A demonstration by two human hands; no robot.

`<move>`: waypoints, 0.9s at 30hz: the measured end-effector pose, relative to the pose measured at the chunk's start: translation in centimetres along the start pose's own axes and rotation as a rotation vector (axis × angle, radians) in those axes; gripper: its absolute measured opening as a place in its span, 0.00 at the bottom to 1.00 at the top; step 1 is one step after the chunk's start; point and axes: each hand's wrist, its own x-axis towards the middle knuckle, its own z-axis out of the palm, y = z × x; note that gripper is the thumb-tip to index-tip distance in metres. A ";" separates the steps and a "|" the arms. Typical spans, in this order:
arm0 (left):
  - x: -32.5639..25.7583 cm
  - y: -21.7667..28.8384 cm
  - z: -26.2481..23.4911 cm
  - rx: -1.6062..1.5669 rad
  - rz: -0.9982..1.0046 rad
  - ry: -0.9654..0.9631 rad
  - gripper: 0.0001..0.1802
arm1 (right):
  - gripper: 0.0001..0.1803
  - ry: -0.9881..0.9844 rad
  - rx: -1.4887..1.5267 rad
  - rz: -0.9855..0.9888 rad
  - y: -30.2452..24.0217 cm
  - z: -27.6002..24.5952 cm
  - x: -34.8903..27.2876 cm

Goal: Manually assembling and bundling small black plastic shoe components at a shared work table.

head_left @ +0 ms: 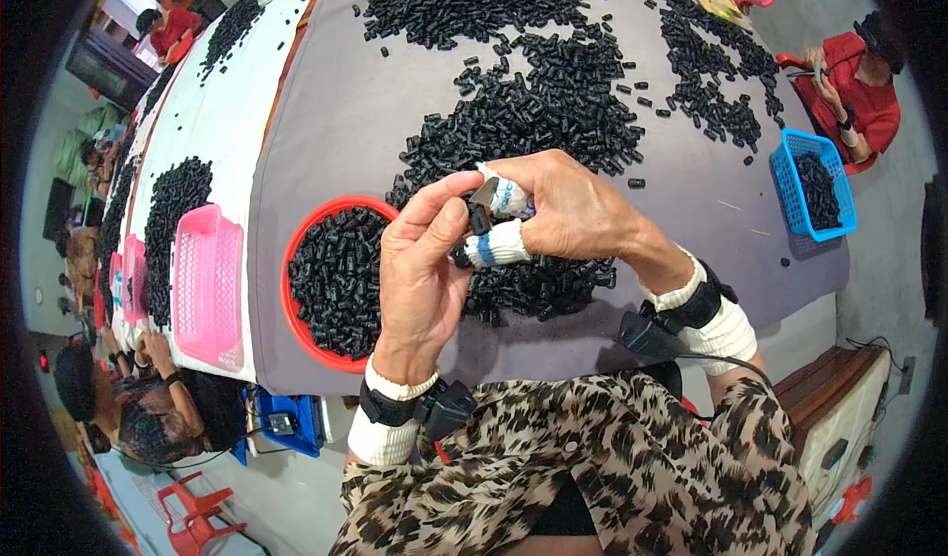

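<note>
My left hand (425,260) is closed, thumb and fingers pinching a small black cylindrical part (479,218). My right hand (573,205) meets it from the right, its fingers curled. White wraps with blue marks (499,244) cover some of the right fingers. Between the right thumb and fingers, a thin flat greyish blade-like piece (484,192) shows against the black part; most of it is hidden. Both hands hover over a big heap of like black parts (523,121) on the grey cloth-covered table (326,112). To the left stands a round red basin (292,289) full of them.
A pink basket (209,289) stands at the left, and a blue basket (785,186) with black parts at the right. More heaps (178,200) lie on the white-covered table. Co-workers sit nearby, one in red (859,92) at the right. A cable (726,360) runs from my right wrist.
</note>
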 end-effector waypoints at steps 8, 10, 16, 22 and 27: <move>0.0 0.2 -0.6 0.037 0.004 -0.015 0.13 | 0.18 -0.027 -0.066 0.010 -1.1 -0.2 0.2; 0.0 0.2 -0.6 0.084 0.042 -0.010 0.12 | 0.18 -0.049 -0.078 0.032 -1.3 -0.3 0.2; -0.1 0.3 -0.3 0.103 0.045 -0.001 0.12 | 0.17 -0.095 -0.030 0.034 -0.8 -0.3 0.1; 0.0 -0.2 -0.3 0.101 0.035 0.011 0.11 | 0.16 -0.135 -0.073 0.044 -0.6 -0.6 -0.1; 0.0 -0.3 -0.5 0.089 0.021 0.004 0.11 | 0.15 -0.132 -0.075 0.038 -0.7 -0.4 0.0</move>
